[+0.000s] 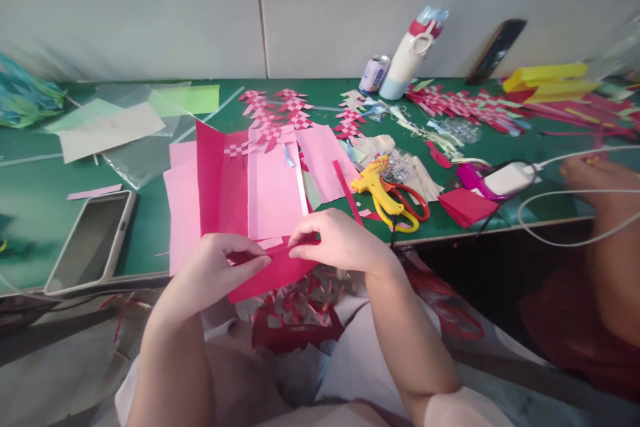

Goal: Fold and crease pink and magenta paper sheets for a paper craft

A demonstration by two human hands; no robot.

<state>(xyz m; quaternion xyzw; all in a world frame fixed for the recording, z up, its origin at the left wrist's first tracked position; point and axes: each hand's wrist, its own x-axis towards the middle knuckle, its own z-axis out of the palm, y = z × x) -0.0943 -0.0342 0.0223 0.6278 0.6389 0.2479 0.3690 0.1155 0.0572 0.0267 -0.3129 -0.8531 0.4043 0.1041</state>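
A red paper sheet [280,272] bends over the table's front edge, pinched along its fold by both hands. My left hand [220,273] closes thumb and fingers on the left part of that fold. On the right part, my right hand [335,240] grips it the same way, a short gap away. Behind them stands a folded red paper piece [220,190], its left flap upright. Next to it a pink paper panel [275,197] with a pale strip lies flat. More pink paper [180,213] is at the left, and woven checkered paper strips [263,117] lie behind.
Yellow-handled scissors [383,193] and red-handled scissors [410,197] lie to the right. A phone [93,240] rests at the left. A bottle [407,60] and a can [374,73] stand at the back. Another person's hand [600,177] is at the far right, near a white cable [580,192].
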